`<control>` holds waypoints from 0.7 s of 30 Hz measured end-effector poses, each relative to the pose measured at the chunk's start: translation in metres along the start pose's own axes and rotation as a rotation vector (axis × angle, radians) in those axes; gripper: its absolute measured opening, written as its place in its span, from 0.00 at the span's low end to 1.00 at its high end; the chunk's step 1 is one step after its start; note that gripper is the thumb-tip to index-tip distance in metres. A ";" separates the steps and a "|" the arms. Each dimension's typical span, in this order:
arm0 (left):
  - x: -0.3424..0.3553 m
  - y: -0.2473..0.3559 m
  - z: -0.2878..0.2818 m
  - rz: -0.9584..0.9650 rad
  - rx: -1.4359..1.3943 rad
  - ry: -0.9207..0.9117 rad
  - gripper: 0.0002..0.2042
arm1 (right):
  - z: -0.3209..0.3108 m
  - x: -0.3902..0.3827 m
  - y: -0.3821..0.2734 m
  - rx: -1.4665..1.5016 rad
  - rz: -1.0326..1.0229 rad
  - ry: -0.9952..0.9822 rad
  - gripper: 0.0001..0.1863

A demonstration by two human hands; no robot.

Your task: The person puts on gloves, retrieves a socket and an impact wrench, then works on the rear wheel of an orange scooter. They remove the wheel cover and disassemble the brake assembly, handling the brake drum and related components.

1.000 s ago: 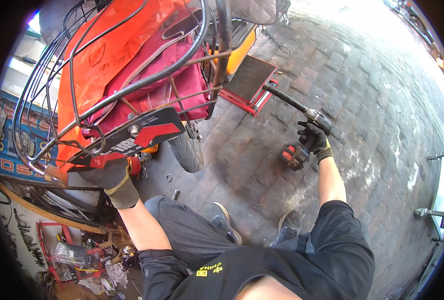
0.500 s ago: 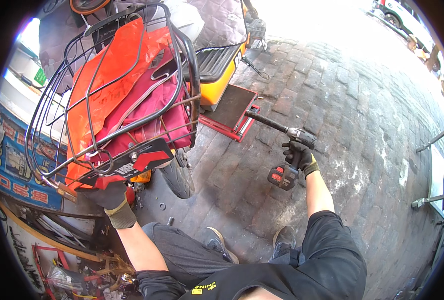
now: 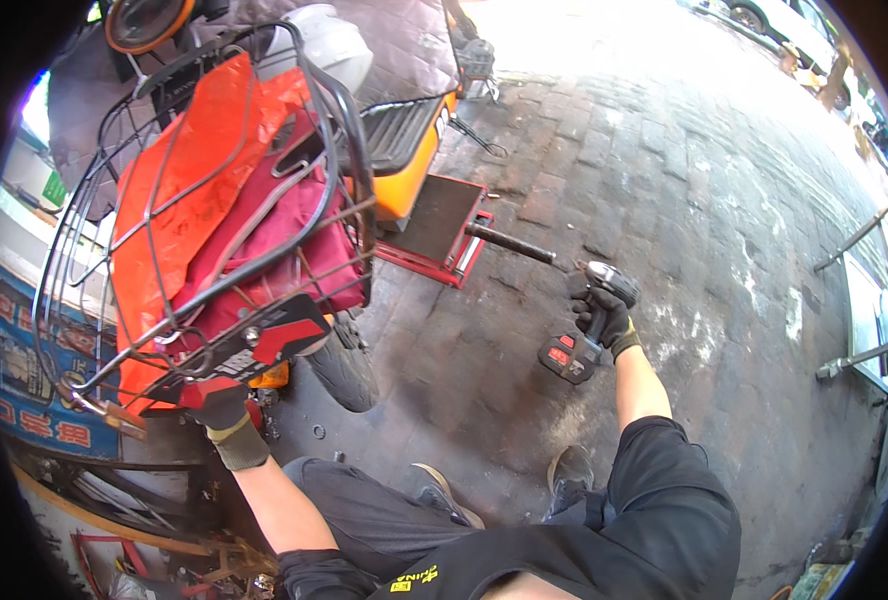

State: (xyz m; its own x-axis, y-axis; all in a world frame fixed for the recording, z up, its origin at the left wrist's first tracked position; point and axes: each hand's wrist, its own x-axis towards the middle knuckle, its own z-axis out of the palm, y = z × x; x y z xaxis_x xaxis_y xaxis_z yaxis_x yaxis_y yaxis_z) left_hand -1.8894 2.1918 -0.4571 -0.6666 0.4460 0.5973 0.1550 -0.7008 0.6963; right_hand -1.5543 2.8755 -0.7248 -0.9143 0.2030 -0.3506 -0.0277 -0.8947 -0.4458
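My right hand (image 3: 604,318), in a dark glove, is closed round the grip of a cordless impact wrench (image 3: 609,281) with a red-and-black battery at its base. The wrench's nose points at the end of a dark rod (image 3: 512,243), with a small gap between them. That rod sticks out from a low red-framed platform lift (image 3: 426,225) under the yellow scooter (image 3: 401,193). My gloved left hand (image 3: 232,425) is at the underside of the scooter's front wire basket (image 3: 226,297), by a black-and-red plate (image 3: 286,335). The left fingers are mostly hidden behind it.
An orange-red plastic bag (image 3: 179,210) and a magenta bag (image 3: 284,250) fill the basket. The front tyre (image 3: 342,372) stands below. A metal ring (image 3: 319,432) lies on the brick paving (image 3: 664,200). Metal-legged furniture (image 3: 869,320) stands right; a blue sign (image 3: 49,375) is left.
The wrench's nose has come away from the rod end, slightly to the right. The basket and scooter appear shifted left in view. My left hand stays at the basket's underside.
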 end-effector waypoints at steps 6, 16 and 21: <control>0.036 -0.026 0.021 0.176 0.800 0.425 0.37 | 0.008 -0.013 0.019 -0.246 0.296 0.039 0.23; 0.070 -0.023 0.119 -0.123 0.501 0.753 0.35 | 0.047 0.053 -0.050 -1.625 0.114 0.489 0.28; 0.079 -0.022 0.148 -0.172 0.324 0.936 0.34 | 0.096 0.074 -0.035 -0.827 -0.168 0.434 0.46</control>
State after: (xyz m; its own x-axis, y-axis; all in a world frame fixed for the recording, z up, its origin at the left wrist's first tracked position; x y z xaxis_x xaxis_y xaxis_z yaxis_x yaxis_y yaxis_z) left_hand -1.8376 2.3250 -0.3656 -0.9820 -0.1876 0.0227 0.1011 -0.4204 0.9017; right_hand -1.6598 2.8838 -0.6562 -0.6893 0.5829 -0.4302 0.3020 -0.3086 -0.9020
